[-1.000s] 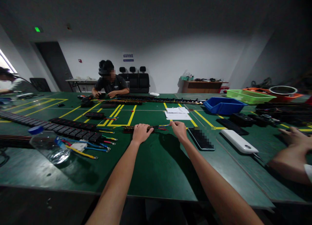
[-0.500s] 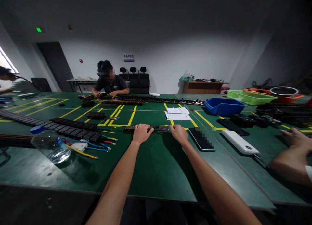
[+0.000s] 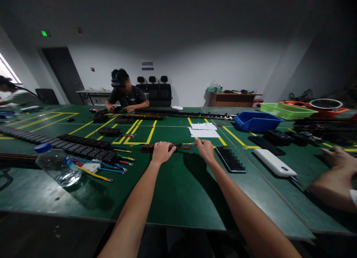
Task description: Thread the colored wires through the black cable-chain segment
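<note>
My left hand [image 3: 162, 152] rests over a slim dark strip [image 3: 147, 149] with wires along it, the fingers curled round and partly hiding it. From the strip's right end come several coloured wires [image 3: 186, 146], among them blue, yellow and red ones. My right hand [image 3: 205, 150] pinches the tip of a blue-and-yellow wire between thumb and forefinger; the exact tip is hidden. A red wire lies free just below. Right of my right hand is a phone [image 3: 230, 159], and behind it are white papers [image 3: 204, 133].
To the left stand a water bottle [image 3: 57, 166] and rows of black modules [image 3: 89, 152] with lugged wires. A white power bank [image 3: 275, 163] and a blue bin [image 3: 258, 122] sit to the right. Another person's hand [image 3: 338, 159] is at far right; a co-worker [image 3: 126, 92] sits opposite.
My right hand has shifted slightly right and up, drawing the held wire away from the others. My left hand and the strip have stayed put.
</note>
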{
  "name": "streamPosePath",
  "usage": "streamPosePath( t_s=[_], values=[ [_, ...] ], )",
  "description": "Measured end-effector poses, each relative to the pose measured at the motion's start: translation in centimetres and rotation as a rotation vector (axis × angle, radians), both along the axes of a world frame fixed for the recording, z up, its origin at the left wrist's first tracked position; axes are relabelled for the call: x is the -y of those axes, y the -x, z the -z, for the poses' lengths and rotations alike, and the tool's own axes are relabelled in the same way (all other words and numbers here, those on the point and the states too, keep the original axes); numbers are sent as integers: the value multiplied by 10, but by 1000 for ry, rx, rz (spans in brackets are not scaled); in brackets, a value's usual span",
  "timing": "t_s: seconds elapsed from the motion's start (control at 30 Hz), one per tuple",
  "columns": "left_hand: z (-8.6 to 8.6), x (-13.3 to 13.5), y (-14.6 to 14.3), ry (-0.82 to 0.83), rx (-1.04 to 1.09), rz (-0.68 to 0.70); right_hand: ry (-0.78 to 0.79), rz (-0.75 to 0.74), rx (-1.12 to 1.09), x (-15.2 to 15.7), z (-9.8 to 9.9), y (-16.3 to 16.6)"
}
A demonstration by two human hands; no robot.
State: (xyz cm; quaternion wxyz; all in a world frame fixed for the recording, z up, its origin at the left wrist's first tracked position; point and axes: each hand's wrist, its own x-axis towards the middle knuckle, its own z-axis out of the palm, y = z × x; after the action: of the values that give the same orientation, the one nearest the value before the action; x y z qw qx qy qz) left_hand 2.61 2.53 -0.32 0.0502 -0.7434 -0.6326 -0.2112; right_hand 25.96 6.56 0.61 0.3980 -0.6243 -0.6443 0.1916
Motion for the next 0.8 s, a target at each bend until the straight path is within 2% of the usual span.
streamPosePath(
  t_s=[0.13,0.37,0.5,0.6,0.8],
  values=[
    [0,0,0,4,8,2,-33,-17,-80,-2,2,-1],
    [2,0,1,-25,-1,4,114,-25,183,-3,9,-3],
    [3,-1,0,-36,-16,-11,180,-27,275,1,7,1],
    [2,-1,0,-23,-11,-10,138,11,213,2,4,1],
    [2,-1,1,-23,0,3,18,23,-63,-3,2,-1]
  ],
)
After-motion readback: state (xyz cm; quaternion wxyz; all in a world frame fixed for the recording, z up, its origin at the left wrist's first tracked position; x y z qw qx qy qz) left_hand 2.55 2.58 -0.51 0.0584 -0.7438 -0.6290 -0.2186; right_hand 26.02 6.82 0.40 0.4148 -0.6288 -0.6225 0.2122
